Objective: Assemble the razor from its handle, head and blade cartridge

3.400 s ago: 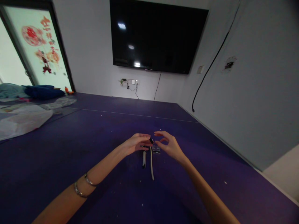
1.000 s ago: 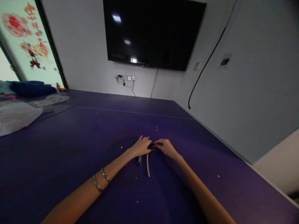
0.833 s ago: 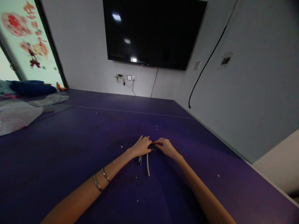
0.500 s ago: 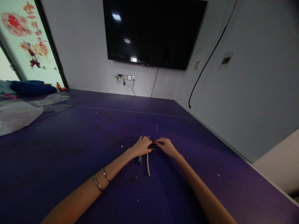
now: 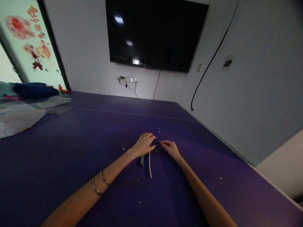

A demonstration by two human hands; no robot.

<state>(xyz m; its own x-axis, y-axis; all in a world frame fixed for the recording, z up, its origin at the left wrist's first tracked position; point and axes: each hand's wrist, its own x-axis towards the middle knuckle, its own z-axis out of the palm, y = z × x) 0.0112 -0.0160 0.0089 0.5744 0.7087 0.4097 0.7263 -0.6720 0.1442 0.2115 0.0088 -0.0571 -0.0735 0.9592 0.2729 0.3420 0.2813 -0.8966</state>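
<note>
Left hand spread, right hand's grip unclear, small dark piece between them!
Pale strip lies nearer on the purple surface; white sheeting rests well apart, far left.

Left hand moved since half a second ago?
Yes: the left hand has shifted up the picture, closer to the wall-mounted TV.

Strip on the surface, small object beyond it — television on the wall behind.
</note>
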